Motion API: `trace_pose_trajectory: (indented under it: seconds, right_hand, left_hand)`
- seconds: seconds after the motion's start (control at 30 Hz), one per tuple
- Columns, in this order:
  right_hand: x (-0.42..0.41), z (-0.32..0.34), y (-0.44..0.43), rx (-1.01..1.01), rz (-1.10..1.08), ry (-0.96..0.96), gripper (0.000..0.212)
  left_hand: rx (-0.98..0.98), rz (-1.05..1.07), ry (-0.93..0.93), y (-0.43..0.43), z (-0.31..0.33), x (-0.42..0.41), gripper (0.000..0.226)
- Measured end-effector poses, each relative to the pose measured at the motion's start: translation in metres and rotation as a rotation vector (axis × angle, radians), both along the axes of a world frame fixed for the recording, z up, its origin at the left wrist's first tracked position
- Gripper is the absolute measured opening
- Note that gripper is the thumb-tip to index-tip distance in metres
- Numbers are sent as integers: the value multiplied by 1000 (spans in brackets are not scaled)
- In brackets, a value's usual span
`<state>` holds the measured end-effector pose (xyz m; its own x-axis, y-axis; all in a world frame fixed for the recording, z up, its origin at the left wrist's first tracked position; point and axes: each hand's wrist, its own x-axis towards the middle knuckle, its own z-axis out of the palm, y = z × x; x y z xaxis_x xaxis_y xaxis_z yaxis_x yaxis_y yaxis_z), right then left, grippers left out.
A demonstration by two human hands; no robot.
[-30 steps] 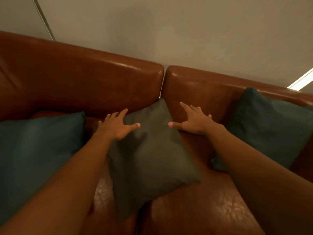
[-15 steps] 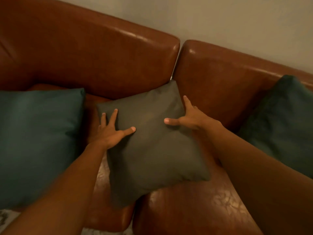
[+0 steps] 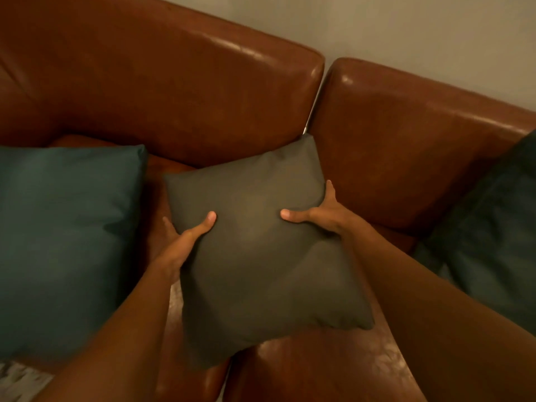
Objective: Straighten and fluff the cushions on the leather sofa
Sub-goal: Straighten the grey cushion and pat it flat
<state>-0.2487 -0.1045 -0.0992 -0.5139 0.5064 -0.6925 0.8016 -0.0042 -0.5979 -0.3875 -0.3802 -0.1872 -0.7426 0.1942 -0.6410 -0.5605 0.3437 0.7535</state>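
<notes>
A dark grey cushion lies tilted over the gap between the two seats of the brown leather sofa, its top corner against the backrests. My left hand grips its left edge, thumb on top and fingers underneath. My right hand grips its right edge the same way, thumb pressed into the fabric. A teal cushion rests on the left seat. Another teal cushion leans at the right, partly cut off by the frame.
A pale wall stands behind the sofa backrests. A patch of light patterned rug or floor shows at the bottom left below the seat's front edge.
Both hands have gone from lying flat near the grey cushion's top to gripping its two side edges. My view has moved closer and lower over the sofa.
</notes>
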Motion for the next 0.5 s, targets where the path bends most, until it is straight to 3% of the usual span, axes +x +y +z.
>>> trace_pose_trajectory:
  seconds: [0.1,0.23,0.33,0.5]
  right_hand:
    - [3,-2,-4,-50,-83,84,155]
    - [6,3,-13,-78,-163,178,136]
    - [13,12,-19,-57,-225,249,126]
    - [30,33,-20,21,-370,419,130]
  left_hand:
    - [83,41,53,0,-10,-4,121]
    - [133,70,-16,4,-5,3,118]
    - [116,61,35,3,5,3,119]
    - [200,7,171,26,62,1,102]
